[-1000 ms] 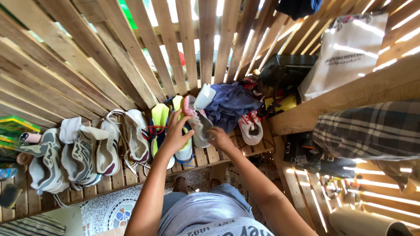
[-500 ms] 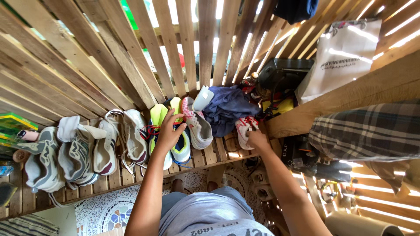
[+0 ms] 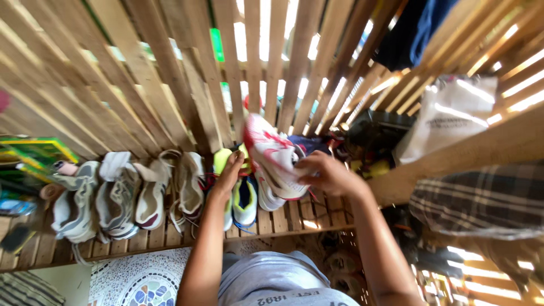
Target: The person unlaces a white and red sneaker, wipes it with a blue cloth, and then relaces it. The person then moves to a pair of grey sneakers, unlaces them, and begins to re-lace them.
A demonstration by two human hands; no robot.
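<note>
Gripping a white-and-pink sneaker (image 3: 276,156) raised above the slatted shelf (image 3: 294,218), the right hand (image 3: 328,173) is clenched on it, while the left hand (image 3: 229,170) rests flat and released on a yellow-green shoe (image 3: 245,198).

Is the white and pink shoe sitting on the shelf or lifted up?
Lifted up. The right hand holds the white and pink shoe tilted in the air, above the yellow and blue shoes on the wooden shelf.
</note>
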